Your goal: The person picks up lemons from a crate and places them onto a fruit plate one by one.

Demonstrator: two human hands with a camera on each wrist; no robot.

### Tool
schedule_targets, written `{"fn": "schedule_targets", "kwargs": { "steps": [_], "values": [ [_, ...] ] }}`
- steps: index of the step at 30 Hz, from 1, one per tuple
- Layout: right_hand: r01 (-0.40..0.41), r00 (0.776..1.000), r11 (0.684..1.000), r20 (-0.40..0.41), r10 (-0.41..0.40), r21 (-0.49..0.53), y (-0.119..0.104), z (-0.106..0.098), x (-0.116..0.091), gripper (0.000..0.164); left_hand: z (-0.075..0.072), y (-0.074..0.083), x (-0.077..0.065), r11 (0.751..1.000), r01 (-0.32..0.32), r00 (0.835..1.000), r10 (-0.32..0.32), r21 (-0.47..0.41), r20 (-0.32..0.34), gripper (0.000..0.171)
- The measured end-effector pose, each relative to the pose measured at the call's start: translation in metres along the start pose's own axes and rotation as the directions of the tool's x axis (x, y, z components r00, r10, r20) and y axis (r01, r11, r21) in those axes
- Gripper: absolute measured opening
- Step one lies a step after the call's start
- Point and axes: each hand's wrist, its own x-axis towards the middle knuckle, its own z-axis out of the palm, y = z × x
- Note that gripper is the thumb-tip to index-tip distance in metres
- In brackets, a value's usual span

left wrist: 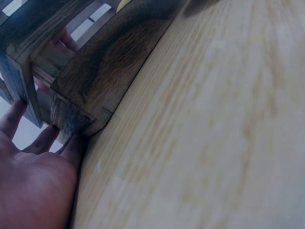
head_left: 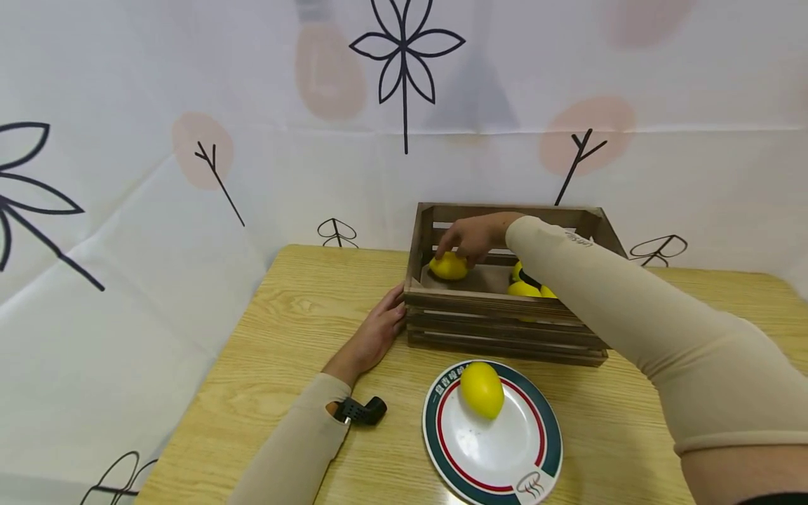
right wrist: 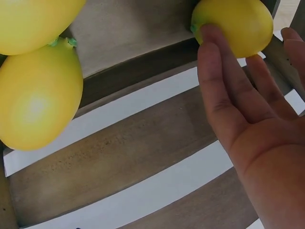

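My right hand (head_left: 476,235) reaches down into a wooden crate (head_left: 505,306), over a yellow lemon (head_left: 449,266) at its left end. In the right wrist view the fingertips (right wrist: 212,36) are right at that lemon's side, fairly straight, with the thumb held apart from it. My left hand (head_left: 379,333) rests on the table against the crate's left side. Its fingers (left wrist: 45,138) reach the slats and lower corner in the left wrist view. Another lemon (head_left: 482,390) lies on a round plate (head_left: 552,435) with a green rim and red ring, in front of the crate.
Several more lemons (right wrist: 40,100) lie at the crate's right end, partly hidden by the right forearm in the head view. The light wooden table (head_left: 278,365) ends at a patterned white cloth (head_left: 265,84) behind. A black strap device (head_left: 360,410) sits on the left wrist.
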Motion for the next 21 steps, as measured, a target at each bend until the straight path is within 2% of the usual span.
{"fn": "schedule_targets", "kwargs": {
  "steps": [11,21],
  "values": [
    [-0.03,0.996,0.999,0.078,0.033,-0.036,0.0012,0.0026,0.0023,0.05,-0.0001,0.0006,0.0,1.0,0.006,1.0,-0.006,-0.003,0.002,0.06],
    [-0.056,0.991,0.998,0.119,0.055,0.004,-0.0013,0.0049,0.0025,0.052,0.0007,0.0027,-0.0009,1.0,0.0,1.0,0.0,0.001,0.008,0.06]
  ]
}}
